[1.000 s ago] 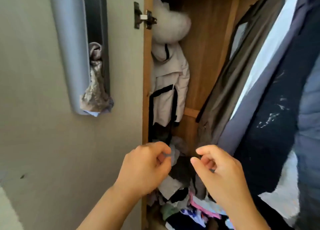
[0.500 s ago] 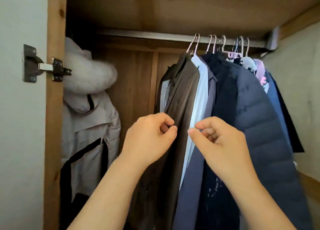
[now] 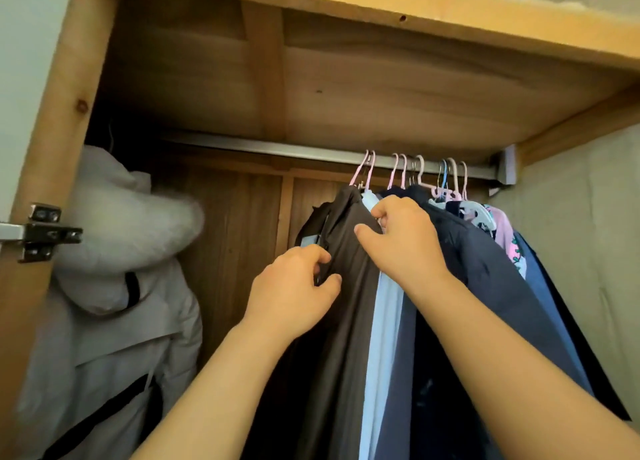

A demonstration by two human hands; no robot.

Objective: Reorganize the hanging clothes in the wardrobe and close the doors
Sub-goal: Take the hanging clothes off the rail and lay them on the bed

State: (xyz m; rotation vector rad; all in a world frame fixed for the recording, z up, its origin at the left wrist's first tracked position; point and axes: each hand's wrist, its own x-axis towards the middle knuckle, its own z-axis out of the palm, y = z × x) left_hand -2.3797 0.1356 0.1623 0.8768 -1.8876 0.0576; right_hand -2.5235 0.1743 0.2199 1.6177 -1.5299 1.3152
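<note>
Since half a second ago we are reaching higher: both hands have climbed from chest height on the garments to the shoulders near the rail, and our view has tilted up to take in the underside of the shelf.

The brown jacket (image 3: 349, 251) is hanging at the left end of a bunch of clothes crowded toward the right of the metal rail (image 3: 277, 149), just beside a pale blue shirt (image 3: 382, 307) and a navy padded jacket (image 3: 485, 262). We are judging the step in hand to be parting this bunch so it can be spread along the bare left stretch of rail. To do it well, we are better off moving the pink hangers (image 3: 367, 170) by their hooks than dragging cloth, which may pull a shoulder off its hanger; sliding one at a time should keep the hooks from tangling.

Our left hand (image 3: 294, 293) is curling round the front edge of the brown jacket, thumb and fingers pinching the fabric. Our right hand (image 3: 403, 241) is higher, knuckles toward us, its fingers hooking over the collar area between the brown jacket and the shirt; whether they are gripping a hanger we cannot tell. Both forearms are rising from below.

Further left, a white fur-hooded coat (image 3: 117, 251) is hanging well apart, near the door hinge (image 3: 41, 232).
</note>
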